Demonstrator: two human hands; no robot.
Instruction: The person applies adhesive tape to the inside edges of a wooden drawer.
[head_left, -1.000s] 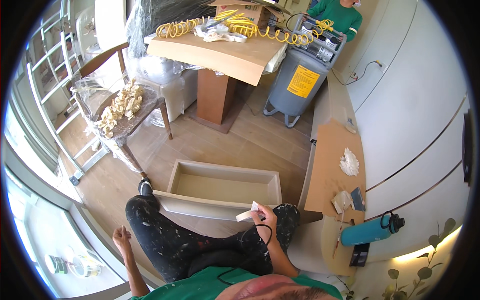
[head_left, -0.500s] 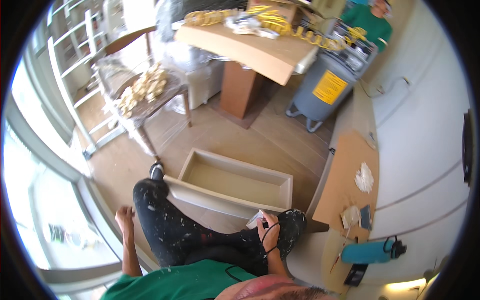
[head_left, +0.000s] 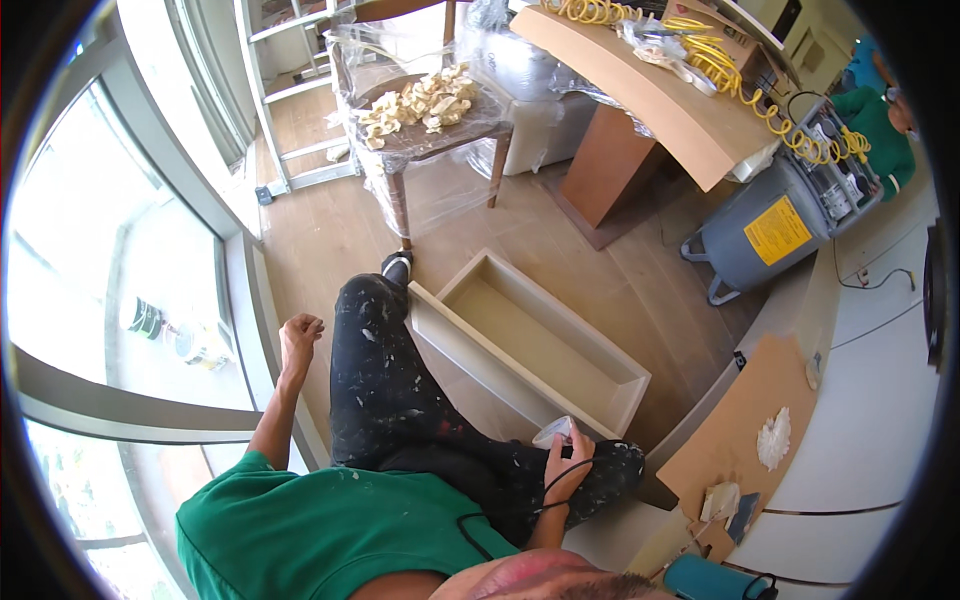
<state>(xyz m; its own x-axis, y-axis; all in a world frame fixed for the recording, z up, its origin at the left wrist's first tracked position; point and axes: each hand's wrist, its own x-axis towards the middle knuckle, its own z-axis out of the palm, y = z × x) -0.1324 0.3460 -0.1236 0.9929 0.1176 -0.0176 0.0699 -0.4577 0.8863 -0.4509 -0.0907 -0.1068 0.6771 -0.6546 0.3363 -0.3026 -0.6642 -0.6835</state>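
Observation:
In my right hand (head_left: 568, 472) is a small whitish tub (head_left: 553, 432), gripped by its side above my bent right knee. A thin black cord (head_left: 556, 482) crosses that wrist. My left hand (head_left: 300, 338) hangs beside my left knee, close to the window frame, fingers curled together; whether anything small is between them cannot be seen. In front of my legs a pale beige drawer (head_left: 640, 385) lies on the floor, its open side up and its inside bare. Its long front panel faces my paint-spotted trousers (head_left: 385, 390).
A plastic-wrapped chair (head_left: 430, 150) bears a heap of crumpled tape. Cardboard covers a table (head_left: 650, 90) with a yellow coiled hose (head_left: 710, 55). A grey compressor (head_left: 765, 235) stands right, another person (head_left: 870, 110) behind it. A teal bottle (head_left: 710, 578) lies lower right.
My view has turned, so the scene sits further right and the drawer looks more slanted. The tub remains in my right hand; my left hand stays beside the knee, fingers curled.

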